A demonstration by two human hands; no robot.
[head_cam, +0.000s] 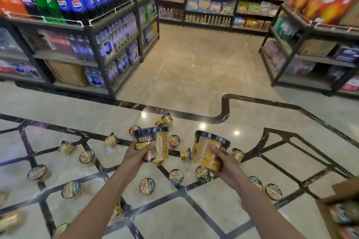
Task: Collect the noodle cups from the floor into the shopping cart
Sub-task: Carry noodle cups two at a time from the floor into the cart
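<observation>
My left hand [138, 154] grips a yellow and dark blue noodle cup [153, 142], held upright above the floor. My right hand [225, 163] grips a second noodle cup [208, 151], tilted a little to the right. Several more noodle cups lie scattered on the tiled floor below and around both hands, such as one noodle cup [147, 186] between my forearms and another [38, 172] at the left. No shopping cart is in view.
A shelf of cola and soda bottles [77, 25] stands at the left, a snack shelf [310, 35] at the right. An open cardboard box [338, 211] holding packets sits at the lower right. An aisle of beige floor [194, 64] runs ahead.
</observation>
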